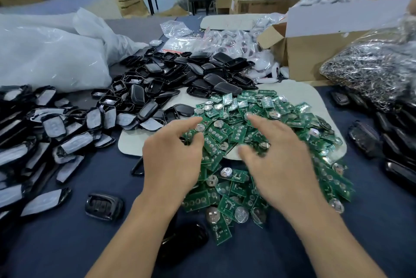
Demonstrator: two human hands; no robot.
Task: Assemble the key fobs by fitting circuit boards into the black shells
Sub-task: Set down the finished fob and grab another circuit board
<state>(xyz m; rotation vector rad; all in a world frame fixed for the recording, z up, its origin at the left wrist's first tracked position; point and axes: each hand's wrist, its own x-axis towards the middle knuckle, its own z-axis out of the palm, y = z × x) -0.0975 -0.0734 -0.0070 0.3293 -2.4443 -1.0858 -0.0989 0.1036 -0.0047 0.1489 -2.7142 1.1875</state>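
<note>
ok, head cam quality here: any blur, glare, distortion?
Head view: right hand motion-blurred at its fingers, left hand sharper; glare on the white plastic bag and on coin cells in the circuit board pile; wide-angle bending toward the edges; far background soft.

The circuit boards (265, 120) are small green rectangles, many carrying a round silver battery clip. They are heaped loose and overlapping at every angle in a broad mound at the centre of the worktop (67, 244), spilling toward 6 o'clock. From 11 to 12 o'clock lies a pile of black shells (180, 75), some hollow side up, some showing glossy backs. At 9 o'clock film-faced shells (56, 133) lie crowded together. One buttoned shell (104, 207) lies alone at 7 o'clock. Further dark shells (394, 142) are stacked at 3 o'clock.
</note>
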